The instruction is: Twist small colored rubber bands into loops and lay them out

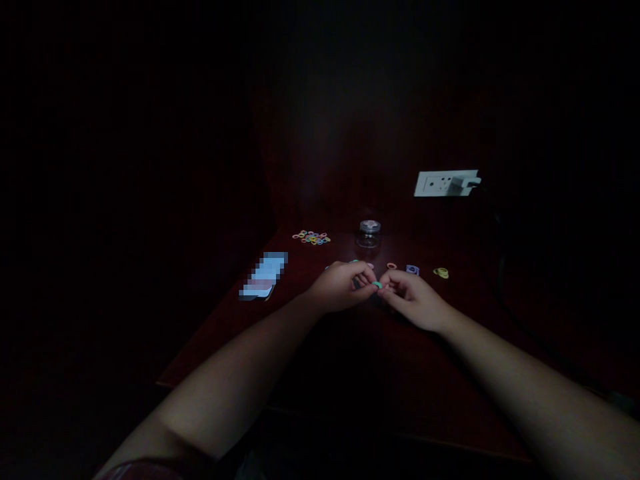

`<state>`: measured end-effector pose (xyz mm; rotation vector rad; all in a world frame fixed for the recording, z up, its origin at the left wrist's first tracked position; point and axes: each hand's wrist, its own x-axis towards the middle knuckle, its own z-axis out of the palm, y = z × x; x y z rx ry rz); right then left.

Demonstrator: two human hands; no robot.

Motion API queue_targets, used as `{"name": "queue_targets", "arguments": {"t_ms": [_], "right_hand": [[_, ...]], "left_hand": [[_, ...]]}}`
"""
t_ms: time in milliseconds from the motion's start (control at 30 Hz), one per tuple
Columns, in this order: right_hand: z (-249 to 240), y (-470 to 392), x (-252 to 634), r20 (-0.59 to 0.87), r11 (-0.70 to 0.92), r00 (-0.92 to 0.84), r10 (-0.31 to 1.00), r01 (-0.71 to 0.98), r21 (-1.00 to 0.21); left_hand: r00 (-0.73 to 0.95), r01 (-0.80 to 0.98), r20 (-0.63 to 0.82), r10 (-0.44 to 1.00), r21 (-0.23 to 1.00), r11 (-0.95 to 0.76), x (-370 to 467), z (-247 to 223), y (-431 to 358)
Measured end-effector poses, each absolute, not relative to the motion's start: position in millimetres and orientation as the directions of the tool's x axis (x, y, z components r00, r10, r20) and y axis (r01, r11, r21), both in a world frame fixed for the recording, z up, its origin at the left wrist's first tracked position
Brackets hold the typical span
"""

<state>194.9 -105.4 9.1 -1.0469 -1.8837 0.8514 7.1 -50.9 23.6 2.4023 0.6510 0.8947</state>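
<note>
A small green hair tie (377, 285) is pinched between the fingertips of both hands, just above the dark red table. My left hand (343, 285) grips it from the left with thumb and fingers closed. From the other side, my right hand (415, 299) pinches it too. Behind the hands lie a pinkish-orange hair tie (391, 266), a purple group of hair ties (413, 269) and a small yellow pile of hair ties (441, 273). More ties peek out beyond my left hand, partly hidden by it.
A mixed heap of coloured hair ties (313, 238) lies at the back left. Near the wall stands a clear lidded jar (369, 235). A lit phone (265, 275) rests at the table's left edge. The wall holds a socket panel (445, 183) with a plugged-in charger and dark cable.
</note>
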Motion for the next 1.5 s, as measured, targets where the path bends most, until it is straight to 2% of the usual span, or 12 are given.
{"name": "queue_targets", "arguments": {"t_ms": [233, 467, 1267, 1500], "right_hand": [[11.6, -106.2, 196.3, 0.351, 0.481, -0.339, 0.873, 0.477, -0.735], [14.8, -106.8, 195.2, 0.383, 0.495, -0.314, 0.869, 0.532, -0.687], [11.0, -105.2, 196.7, 0.334, 0.477, -0.348, 0.876, 0.518, -0.71], [9.6, -105.1, 198.6, 0.315, 0.468, -0.362, 0.878, 0.504, -0.726]], "left_hand": [[0.694, 0.224, 0.449, 0.562, 0.608, -0.762, 6.4, 24.5, -51.2], [0.726, 0.205, 0.398, 0.56, 0.653, -0.73, 5.1, 26.3, -54.7], [0.686, 0.259, 0.429, 0.587, 0.61, -0.748, 5.9, 23.0, -49.3], [0.682, 0.234, 0.435, 0.588, 0.633, -0.738, 6.0, 22.0, -50.0]]}}
